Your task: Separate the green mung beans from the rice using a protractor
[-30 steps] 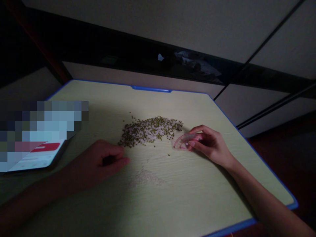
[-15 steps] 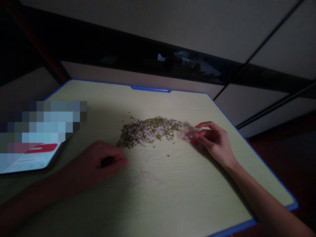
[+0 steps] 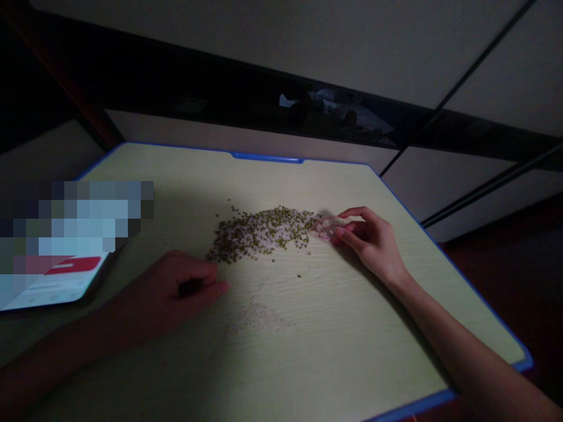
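A long heap of green beans, which look like mung beans, mixed with pale grains [image 3: 264, 231] lies mid-table. My right hand [image 3: 372, 240] pinches a clear, curved plastic piece with reddish marks [image 3: 326, 228] between thumb and fingers; it looks like a lid or shallow cup. Its left edge meets the right end of the heap. My left hand [image 3: 187, 281] rests on the table just left of the heap, fingers curled in and thumb close under them, with nothing visible in its grasp. Nearer to me lies a small patch of pale grains [image 3: 261, 317] alone.
The pale wooden tabletop [image 3: 352, 351] has a blue rim and a blue handle [image 3: 268, 157] at the far edge. A lit tablet or phone screen [image 3: 57, 284], partly blurred out, lies at the left. A pale cabinet [image 3: 308, 53] with a dark open gap stands behind.
My right hand has moved left and slightly away from me, bringing the clear plastic piece up to the heap's right end. My left hand has stayed in place.
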The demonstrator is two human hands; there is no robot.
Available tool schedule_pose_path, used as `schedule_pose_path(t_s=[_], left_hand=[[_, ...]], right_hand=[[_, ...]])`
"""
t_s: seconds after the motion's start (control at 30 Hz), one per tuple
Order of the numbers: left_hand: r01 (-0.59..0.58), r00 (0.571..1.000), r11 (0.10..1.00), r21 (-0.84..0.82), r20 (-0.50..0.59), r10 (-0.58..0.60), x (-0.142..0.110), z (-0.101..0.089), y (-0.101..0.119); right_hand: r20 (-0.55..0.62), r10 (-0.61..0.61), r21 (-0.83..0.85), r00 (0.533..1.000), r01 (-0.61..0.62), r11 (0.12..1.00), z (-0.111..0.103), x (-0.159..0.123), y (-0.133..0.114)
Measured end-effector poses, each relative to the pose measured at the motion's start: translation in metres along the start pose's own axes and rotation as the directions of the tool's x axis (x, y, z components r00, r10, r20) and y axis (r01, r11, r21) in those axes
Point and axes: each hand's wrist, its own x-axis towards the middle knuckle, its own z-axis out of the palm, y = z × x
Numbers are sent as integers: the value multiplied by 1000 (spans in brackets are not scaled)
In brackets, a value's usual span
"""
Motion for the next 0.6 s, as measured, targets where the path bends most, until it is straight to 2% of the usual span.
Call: schedule_pose_path(t_s=[0.2, 0.6], left_hand=[[40, 999, 999, -24, 21, -40, -1, -1, 1], [7, 1000, 1000, -16, -13, -7, -1, -1, 1]], right_hand=[[36, -1, 37, 999, 0, 999, -2, 0, -3], [75, -20, 32, 997, 17, 999, -3, 0, -2]])
